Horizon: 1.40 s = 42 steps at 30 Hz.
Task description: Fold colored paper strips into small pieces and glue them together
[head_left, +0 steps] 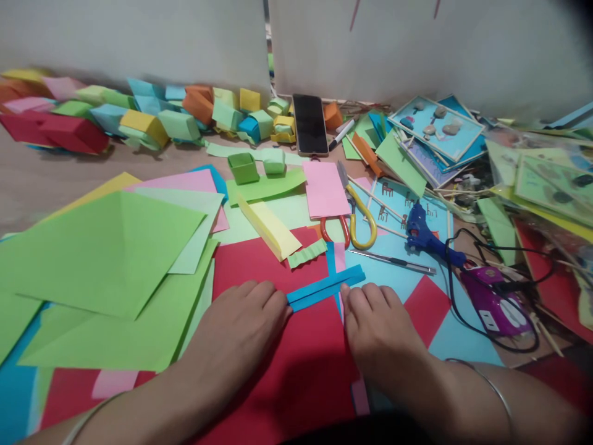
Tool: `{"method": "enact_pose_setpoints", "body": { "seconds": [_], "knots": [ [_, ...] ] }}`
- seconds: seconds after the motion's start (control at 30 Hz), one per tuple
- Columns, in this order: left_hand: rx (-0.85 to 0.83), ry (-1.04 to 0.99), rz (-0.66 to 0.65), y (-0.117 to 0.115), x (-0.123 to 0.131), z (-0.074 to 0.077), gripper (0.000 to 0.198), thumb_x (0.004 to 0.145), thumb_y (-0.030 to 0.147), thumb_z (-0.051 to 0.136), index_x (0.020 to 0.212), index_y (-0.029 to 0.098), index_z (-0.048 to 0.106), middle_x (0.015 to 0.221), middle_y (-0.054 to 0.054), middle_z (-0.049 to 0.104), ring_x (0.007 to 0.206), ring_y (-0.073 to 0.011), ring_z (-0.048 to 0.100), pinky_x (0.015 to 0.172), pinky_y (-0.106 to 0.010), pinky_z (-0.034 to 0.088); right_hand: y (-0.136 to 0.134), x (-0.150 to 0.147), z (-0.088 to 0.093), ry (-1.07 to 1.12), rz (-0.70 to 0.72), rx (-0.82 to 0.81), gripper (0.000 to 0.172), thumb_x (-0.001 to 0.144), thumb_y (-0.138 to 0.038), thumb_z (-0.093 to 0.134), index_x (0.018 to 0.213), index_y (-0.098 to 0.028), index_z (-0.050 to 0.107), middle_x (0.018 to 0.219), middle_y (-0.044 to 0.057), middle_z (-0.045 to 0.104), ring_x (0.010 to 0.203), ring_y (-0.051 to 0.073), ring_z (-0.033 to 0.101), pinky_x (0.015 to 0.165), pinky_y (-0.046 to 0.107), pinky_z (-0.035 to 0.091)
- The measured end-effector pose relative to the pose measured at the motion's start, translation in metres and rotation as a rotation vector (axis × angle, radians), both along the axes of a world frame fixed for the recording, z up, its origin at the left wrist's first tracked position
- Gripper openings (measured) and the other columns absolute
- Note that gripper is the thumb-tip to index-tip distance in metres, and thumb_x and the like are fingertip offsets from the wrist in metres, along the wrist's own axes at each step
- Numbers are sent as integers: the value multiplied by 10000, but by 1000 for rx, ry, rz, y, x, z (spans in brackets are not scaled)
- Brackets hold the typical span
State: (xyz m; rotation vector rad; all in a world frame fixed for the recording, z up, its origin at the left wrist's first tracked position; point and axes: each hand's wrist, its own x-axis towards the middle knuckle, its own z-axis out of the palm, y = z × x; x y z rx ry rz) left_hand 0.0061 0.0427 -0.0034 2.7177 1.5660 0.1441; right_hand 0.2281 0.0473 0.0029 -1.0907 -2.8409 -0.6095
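Observation:
A blue folded paper strip (327, 288) lies slantwise over a red sheet (296, 371), its long edges turned in toward a crease along the middle. Curled fingers of my left hand (243, 324) close on its left end and cover that tip. My right hand (377, 321) is also closed, thumb and bent fingers at the strip's lower edge near the right end. Just beyond lie a crimped green paper strip (307, 253) and a folded yellow strip (269, 228). A narrow blue and pink strip pair passes beneath the blue one.
Green sheets (102, 253) pile up at left. Scissors (364, 216), a craft knife (393, 261), a blue glue gun (430, 238) and a purple power strip (495, 303) with black cord lie right. Folded paper boxes (180, 125) and a phone (310, 123) line the back.

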Motion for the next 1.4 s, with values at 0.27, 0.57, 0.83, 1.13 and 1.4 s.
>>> {"method": "enact_pose_setpoints", "body": {
  "seconds": [0.27,0.57,0.83,1.13,1.4],
  "knots": [
    [-74,-4,1,0,-3,1,303,945,193,452,675,197,590,614,-16,545,536,-184,453,557,-350,296,17,9,5,11,-72,-72,193,702,23,542,636,-136,629,649,101,496,664,218,352,584,358,163],
    [-33,-13,-12,1,-3,1,278,931,202,492,668,203,580,599,-16,548,531,-200,489,543,-355,316,16,6,22,109,-103,1,281,805,13,480,624,-165,600,622,84,470,644,215,328,583,371,195],
    [-23,-35,-39,1,-4,1,247,906,140,508,671,195,564,611,-18,570,529,-201,527,539,-345,349,11,-13,4,317,208,-210,278,969,-132,455,1158,-98,656,979,123,633,905,246,498,768,374,396],
    [47,147,30,-6,-7,9,313,890,299,623,595,212,566,530,-20,561,494,-231,536,523,-363,342,12,-12,-4,238,185,-288,291,970,-114,454,1191,-94,642,1013,117,651,931,244,543,785,404,392],
    [-250,322,182,-11,-4,27,262,929,196,542,708,186,681,647,-70,658,628,-282,618,555,-369,345,14,-12,-9,287,213,-224,277,934,-102,492,1130,-88,687,1005,127,678,921,261,544,779,416,388]
  ]
}}
